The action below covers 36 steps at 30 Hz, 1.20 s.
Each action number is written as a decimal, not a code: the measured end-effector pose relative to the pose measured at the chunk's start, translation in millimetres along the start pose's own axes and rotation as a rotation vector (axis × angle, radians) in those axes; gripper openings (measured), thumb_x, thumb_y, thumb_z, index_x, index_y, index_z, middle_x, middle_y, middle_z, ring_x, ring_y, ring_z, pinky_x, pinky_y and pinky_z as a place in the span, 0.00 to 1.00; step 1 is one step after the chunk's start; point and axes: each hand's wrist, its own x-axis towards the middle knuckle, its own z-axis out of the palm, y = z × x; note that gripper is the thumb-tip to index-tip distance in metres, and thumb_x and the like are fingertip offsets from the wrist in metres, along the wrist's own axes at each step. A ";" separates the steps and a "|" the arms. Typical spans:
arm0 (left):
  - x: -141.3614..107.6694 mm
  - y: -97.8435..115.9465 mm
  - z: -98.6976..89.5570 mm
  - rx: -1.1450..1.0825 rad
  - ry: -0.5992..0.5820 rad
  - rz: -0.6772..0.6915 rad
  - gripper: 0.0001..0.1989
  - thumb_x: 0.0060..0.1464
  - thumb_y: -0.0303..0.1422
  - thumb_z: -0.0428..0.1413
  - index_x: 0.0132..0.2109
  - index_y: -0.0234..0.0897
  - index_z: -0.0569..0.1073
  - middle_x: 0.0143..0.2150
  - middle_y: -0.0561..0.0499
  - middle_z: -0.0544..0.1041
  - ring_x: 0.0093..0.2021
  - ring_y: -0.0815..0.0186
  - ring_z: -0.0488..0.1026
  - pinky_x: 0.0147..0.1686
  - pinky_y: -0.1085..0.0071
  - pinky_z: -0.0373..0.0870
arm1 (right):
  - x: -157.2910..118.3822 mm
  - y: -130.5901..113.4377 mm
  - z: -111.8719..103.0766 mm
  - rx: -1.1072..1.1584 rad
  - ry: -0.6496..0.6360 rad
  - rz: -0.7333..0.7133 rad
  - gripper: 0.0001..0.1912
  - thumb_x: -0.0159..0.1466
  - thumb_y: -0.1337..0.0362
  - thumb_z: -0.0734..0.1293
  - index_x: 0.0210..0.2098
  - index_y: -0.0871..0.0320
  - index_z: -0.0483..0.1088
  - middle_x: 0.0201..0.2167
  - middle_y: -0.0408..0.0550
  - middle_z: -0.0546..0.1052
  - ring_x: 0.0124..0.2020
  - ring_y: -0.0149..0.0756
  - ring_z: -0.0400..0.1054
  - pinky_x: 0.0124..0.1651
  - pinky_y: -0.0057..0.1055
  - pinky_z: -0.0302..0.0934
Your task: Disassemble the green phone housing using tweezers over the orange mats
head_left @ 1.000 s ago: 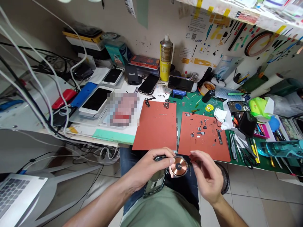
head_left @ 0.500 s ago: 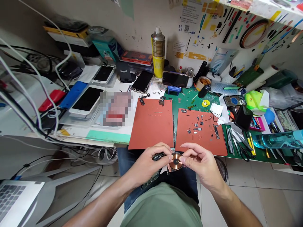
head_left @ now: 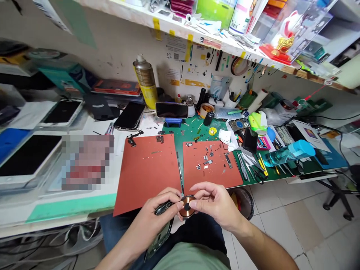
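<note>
1. Across the bench spreads a green work mat (head_left: 179, 144), strewn with scraps and tools toward its right end.
2. On it lies the left red-brown sheet (head_left: 149, 176), with a few dark parts along its top edge.
3. Beside it, the smaller right red-brown sheet (head_left: 210, 180) carries scattered metal pieces.
4. The left hand (head_left: 157, 212) is closed on the near side of a coil, thumb on its face.
5. The right hand (head_left: 216, 204) pinches the coil's other side, its thumb close to the left one; the two hands nearly meet.
6. A dark phone frame (head_left: 159, 240) slants below the left hand, above the lap; how it is gripped is hidden.
7. The round copper coil (head_left: 186, 213), dark at its middle, sits between both thumbs, just in front of the bench edge. Whether it joins the frame, I cannot tell.
</note>
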 end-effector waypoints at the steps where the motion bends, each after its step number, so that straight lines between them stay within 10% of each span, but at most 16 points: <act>1: 1.3 1.1 1.4 -0.001 -0.002 0.004 0.21 0.65 0.50 0.62 0.29 0.42 0.81 0.41 0.48 0.76 0.49 0.55 0.76 0.56 0.65 0.66 | -0.3 0.0 -1.3 0.000 -0.007 0.011 0.25 0.53 0.53 0.87 0.44 0.58 0.82 0.30 0.43 0.86 0.30 0.32 0.79 0.39 0.29 0.72; 14: -36.3 -30.1 -19.2 -0.545 0.185 -0.153 0.20 0.58 0.52 0.69 0.45 0.39 0.85 0.41 0.47 0.81 0.40 0.59 0.78 0.41 0.67 0.73 | 21.3 -28.4 -11.7 -0.033 0.064 -0.043 0.18 0.55 0.54 0.87 0.39 0.56 0.84 0.33 0.47 0.87 0.33 0.38 0.81 0.44 0.36 0.74; 26: -84.9 -73.1 -39.4 -0.838 0.328 -0.178 0.25 0.53 0.53 0.73 0.44 0.36 0.85 0.37 0.44 0.83 0.35 0.58 0.81 0.37 0.69 0.73 | 114.9 -74.1 17.8 0.109 0.015 -0.124 0.13 0.55 0.65 0.84 0.38 0.57 0.81 0.35 0.47 0.86 0.33 0.38 0.82 0.41 0.34 0.77; 36: -88.1 -82.3 -45.7 -0.977 0.331 -0.113 0.21 0.57 0.50 0.71 0.42 0.34 0.84 0.36 0.44 0.82 0.33 0.57 0.82 0.37 0.67 0.75 | 139.9 -39.4 81.1 -0.043 -0.051 0.076 0.13 0.56 0.63 0.82 0.36 0.58 0.78 0.32 0.52 0.85 0.32 0.42 0.82 0.35 0.36 0.79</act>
